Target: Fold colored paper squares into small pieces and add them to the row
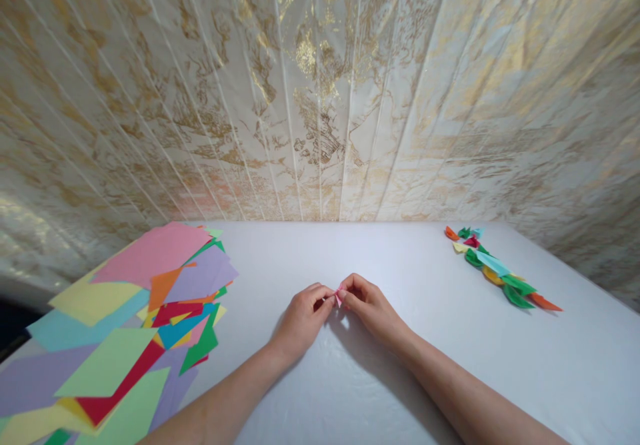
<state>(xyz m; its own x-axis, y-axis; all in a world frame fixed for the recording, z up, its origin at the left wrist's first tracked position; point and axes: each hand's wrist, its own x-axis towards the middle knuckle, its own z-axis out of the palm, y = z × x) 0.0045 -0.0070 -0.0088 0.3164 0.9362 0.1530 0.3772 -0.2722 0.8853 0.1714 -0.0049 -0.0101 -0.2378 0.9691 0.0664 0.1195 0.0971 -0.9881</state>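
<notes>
A small folded piece of pink paper [339,296] is pinched between my two hands, a little above the middle of the white table. My left hand [306,313] grips its left side with thumb and forefinger. From the other side, the fingertips of my right hand [367,304] close on it. The fingers cover most of the paper, so its full shape is hidden. Only a narrow pointed bit shows below the fingertips.
Loose coloured paper sheets [107,363] overlap across the left of the white table [280,258]. At the right lies a row of small folded paper pieces [493,265] in several colours. A gold-patterned curtain [320,98] hangs behind the table's far edge.
</notes>
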